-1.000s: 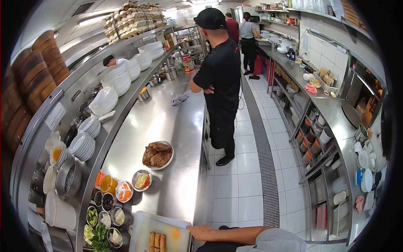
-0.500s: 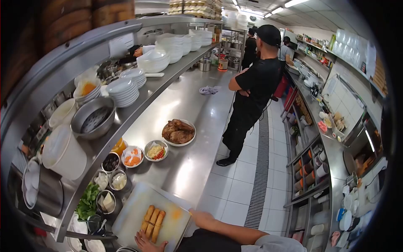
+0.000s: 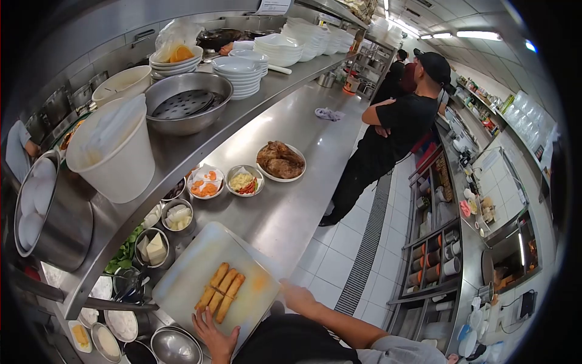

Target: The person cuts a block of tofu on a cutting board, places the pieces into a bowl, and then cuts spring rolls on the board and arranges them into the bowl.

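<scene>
Three golden fried rolls lie side by side on a white cutting board, with a dark line running across their middles. At their near end, my left hand rests with fingers spread, fingertips against the rolls. My right hand is at the board's right edge, fingers curled closed; what they hold, if anything, is hidden. An orange stain marks the board right of the rolls. Left of it stand a metal cup of pale yellow blocks and a cup of white pieces.
Beyond the board are bowls of carrot slices and chopped garnish, and a plate of browned meat. An overhead shelf holds a white bucket, a steel bowl and stacked plates. A person stands by the counter with folded arms.
The view has tilted and shifted, bringing more of the lower-left bowls into sight. My hands stay near the rolls and the board's right edge; the rolls keep their place on the board.
</scene>
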`<state>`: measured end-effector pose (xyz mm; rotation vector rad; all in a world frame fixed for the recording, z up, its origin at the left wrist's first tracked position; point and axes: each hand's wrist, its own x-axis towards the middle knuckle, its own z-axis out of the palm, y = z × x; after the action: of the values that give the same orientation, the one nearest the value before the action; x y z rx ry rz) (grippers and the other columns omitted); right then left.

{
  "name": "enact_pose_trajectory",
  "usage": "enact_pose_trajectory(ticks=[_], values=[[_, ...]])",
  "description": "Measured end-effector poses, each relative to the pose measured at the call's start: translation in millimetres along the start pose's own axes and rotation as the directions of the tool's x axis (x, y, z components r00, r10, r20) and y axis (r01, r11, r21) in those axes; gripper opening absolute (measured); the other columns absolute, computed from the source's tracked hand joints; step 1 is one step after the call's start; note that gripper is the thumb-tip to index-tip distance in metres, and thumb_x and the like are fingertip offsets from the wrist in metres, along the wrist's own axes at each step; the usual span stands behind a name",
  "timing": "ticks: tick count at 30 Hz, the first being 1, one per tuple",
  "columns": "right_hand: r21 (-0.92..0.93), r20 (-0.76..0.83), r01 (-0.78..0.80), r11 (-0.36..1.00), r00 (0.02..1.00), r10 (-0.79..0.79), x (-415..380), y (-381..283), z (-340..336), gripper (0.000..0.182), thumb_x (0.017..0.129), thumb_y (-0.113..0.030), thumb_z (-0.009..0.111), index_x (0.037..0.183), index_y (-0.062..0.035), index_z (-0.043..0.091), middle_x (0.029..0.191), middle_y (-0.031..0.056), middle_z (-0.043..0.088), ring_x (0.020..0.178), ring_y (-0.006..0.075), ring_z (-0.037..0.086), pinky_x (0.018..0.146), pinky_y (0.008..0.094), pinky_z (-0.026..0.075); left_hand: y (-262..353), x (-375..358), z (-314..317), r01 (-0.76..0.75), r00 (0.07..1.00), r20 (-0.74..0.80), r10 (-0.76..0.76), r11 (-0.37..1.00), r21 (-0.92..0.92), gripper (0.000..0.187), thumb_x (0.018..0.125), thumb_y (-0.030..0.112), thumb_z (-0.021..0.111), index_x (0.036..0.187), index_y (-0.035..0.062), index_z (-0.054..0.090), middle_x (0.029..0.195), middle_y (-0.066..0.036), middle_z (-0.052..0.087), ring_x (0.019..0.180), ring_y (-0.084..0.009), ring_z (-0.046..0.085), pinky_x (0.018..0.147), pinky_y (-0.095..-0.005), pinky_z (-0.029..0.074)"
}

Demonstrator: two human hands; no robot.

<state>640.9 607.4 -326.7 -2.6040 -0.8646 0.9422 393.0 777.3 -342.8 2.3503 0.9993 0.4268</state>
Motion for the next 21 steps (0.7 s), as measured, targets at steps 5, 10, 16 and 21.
enact_pose_trajectory(ticks=[5, 10, 16, 21], values=[[-0.007, -0.072, 0.03, 1.0, 0.997, -0.031, 7.2, 8.9, 14.4, 0.047, 0.091, -0.006, 0.052, 0.138, -0.0051, 0.043, 0.106, 0.0259, 0.07, 0.097, 0.0452, 0.069, 0.083, 0.0543, 0.056, -6.1, 2.3, 0.4, -0.006, 1.0, 0.025, 0.006, 1.0, 0.029, 0.116, 0.059, 0.033, 0.091, 0.155, 0.0075, 0.031, 0.16, -0.024, 0.025, 0.149, -0.0509, 0.017, 0.119, -0.0629, 0.021], [-0.003, -0.065, 0.027, 1.0, 0.998, -0.027, 1.8, 2.7, 5.2, 0.045, 0.093, -0.006, 0.049, 0.138, -0.0048, 0.044, 0.104, 0.0253, 0.07, 0.095, 0.0444, 0.07, 0.082, 0.0547, 0.055, 0.3, 9.8, -3.6, 0.014, 0.999, 0.032, -0.016, 0.998, 0.062, 0.118, 0.058, 0.034, 0.093, 0.155, 0.0076, 0.031, 0.161, -0.023, 0.025, 0.149, -0.0495, 0.017, 0.119, -0.0619, 0.022], [-0.019, -0.074, 0.046, 0.999, 0.996, -0.047, 3.8, 8.1, 7.5, 0.041, 0.098, -0.011, 0.048, 0.138, -0.0046, 0.044, 0.103, 0.025, 0.071, 0.095, 0.0433, 0.07, 0.084, 0.0545, 0.055, 12.6, 20.4, -4.2, 0.018, 0.998, 0.051, -0.024, 0.994, 0.106, 0.122, 0.056, 0.038, 0.095, 0.156, 0.0088, 0.03, 0.16, -0.022, 0.027, 0.149, -0.0491, 0.017, 0.119, -0.0614, 0.022], [0.009, -0.041, 0.037, 0.999, 0.998, -0.037, 2.8, 6.0, 0.1, 0.042, 0.097, -0.008, 0.046, 0.139, -0.006, 0.043, 0.104, 0.0251, 0.071, 0.097, 0.043, 0.07, 0.084, 0.0545, 0.055, 14.9, 22.5, -1.2, 0.039, 0.998, 0.047, -0.046, 0.991, 0.125, 0.122, 0.057, 0.038, 0.095, 0.156, 0.0096, 0.03, 0.159, -0.023, 0.028, 0.149, -0.0493, 0.017, 0.119, -0.0616, 0.022]])
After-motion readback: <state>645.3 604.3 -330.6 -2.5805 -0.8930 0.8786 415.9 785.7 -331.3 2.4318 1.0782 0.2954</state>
